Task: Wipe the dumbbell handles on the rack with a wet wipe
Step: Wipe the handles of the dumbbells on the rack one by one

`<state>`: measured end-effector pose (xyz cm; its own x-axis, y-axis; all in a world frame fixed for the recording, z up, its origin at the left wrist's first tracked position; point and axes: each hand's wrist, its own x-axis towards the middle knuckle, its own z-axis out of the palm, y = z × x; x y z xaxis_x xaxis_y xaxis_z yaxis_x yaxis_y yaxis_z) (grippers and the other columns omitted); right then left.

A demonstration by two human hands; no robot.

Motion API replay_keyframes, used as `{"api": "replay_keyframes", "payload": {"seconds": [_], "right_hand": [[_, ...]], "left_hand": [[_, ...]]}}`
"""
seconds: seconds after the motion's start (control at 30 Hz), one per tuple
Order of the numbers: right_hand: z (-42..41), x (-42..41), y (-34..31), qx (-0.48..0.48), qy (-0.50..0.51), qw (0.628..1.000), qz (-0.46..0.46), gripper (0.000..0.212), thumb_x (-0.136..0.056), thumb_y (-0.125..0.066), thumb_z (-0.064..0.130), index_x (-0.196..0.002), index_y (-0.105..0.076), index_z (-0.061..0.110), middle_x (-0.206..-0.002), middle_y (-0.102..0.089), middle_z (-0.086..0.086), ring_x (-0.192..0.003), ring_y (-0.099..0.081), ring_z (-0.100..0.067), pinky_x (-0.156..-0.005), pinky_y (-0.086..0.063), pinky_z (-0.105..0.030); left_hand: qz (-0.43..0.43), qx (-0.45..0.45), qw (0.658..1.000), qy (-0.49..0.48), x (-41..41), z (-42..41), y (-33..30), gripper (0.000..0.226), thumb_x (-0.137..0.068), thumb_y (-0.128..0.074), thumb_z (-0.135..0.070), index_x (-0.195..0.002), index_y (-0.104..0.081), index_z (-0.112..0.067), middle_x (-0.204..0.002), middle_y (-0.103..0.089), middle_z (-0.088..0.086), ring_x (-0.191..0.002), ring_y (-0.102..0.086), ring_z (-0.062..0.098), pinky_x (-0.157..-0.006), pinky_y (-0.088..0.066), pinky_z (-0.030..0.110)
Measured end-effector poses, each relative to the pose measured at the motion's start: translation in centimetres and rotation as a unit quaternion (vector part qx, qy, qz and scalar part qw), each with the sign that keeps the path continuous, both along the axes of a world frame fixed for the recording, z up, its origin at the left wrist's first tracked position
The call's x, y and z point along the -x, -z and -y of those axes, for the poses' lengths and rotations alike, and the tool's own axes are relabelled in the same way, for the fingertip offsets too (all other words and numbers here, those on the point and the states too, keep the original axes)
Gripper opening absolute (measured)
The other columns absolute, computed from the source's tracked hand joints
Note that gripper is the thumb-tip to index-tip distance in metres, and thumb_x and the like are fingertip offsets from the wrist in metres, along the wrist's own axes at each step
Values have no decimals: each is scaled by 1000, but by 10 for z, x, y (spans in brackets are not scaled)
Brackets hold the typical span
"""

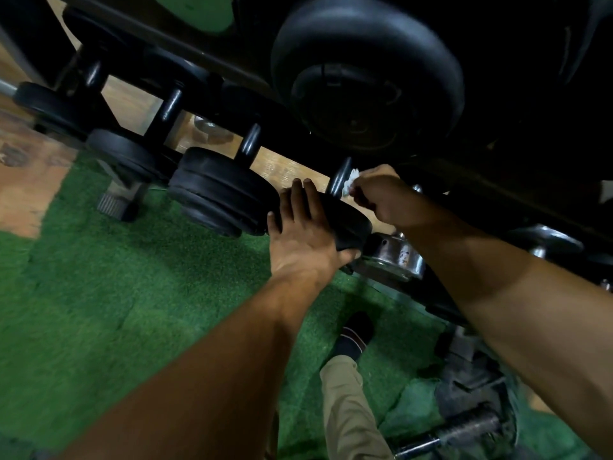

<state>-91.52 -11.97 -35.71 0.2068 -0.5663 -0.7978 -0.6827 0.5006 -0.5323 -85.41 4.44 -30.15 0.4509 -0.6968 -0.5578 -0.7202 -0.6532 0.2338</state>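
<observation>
- While the left hand point(303, 232) lies spread over the near weight plate point(345, 224) of one dumbbell, fingers straight along its rim and thumb hooked under the edge, it seems to be steadying that dumbbell on the rack point(447, 313).
- Just beyond those fingertips the right hand point(381, 197) is curled around a crumpled white wet wipe point(350, 184), pinching it against the dark handle point(340, 177).
- From the right hand, the handle lies immediately to its left, touching the wipe; its long axis runs away from the person, rising from the near plate toward the rack's far rail.
- Judging by this, the next stroke would run along that axis, up and away from the knuckles or back down toward the plate.
- Further left of the left hand, more dumbbell handles point(250, 142) stand parallel; whether they have been wiped cannot be told.
- Below both forearms lies green turf point(132, 277).
</observation>
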Motion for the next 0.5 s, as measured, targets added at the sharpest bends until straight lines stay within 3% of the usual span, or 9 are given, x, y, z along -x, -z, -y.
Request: {"api": "replay_keyframes", "payload": {"seconds": [0.07,0.13,0.23,0.33,0.5], "right_hand": [[-7,5,-4,-18,-37,999,-17,21,-86,-66,-4,-69,-58,6,-60,-51,-9,-50,-44,-17,-49,-34,-22],[-9,9,-8,-38,-88,995,-21,16,-86,-68,0,-73,-62,5,-63,-52,-10,-56,-47,-20,-55,-33,-28],[-8,13,-4,-53,-94,994,-27,17,-92,-61,-1,-78,-60,9,-73,-54,-13,-65,-53,-24,-61,-40,-32],[-8,11,6,-47,-111,992,-49,16,-89,-62,2,-76,-63,11,-88,-61,-18,-86,-63,-33,-78,-51,-42],[-10,13,8,-95,-70,993,-23,20,-94,-61,5,-79,-66,17,-76,-61,-6,-69,-59,-19,-63,-45,-30]], "left_hand": [[-1,2,1000,0,0,0,0,142,-72,-69,-79,-158,21,-10,-169,15,10,-157,11,30,-125,-10,56],[-3,2,1000,0,-1,0,0,142,-72,-69,-78,-158,21,-10,-169,15,10,-157,11,30,-126,-10,55],[-6,6,1000,-3,-1,0,-1,143,-72,-70,-78,-158,21,-10,-169,15,10,-157,10,30,-126,-10,55],[-9,2,1000,-2,0,0,-1,143,-72,-69,-78,-158,22,-10,-169,16,10,-157,11,29,-126,-10,54],[-7,3,1000,1,-1,0,-2,143,-72,-68,-79,-157,23,-11,-169,17,9,-157,11,29,-126,-11,53]]}}
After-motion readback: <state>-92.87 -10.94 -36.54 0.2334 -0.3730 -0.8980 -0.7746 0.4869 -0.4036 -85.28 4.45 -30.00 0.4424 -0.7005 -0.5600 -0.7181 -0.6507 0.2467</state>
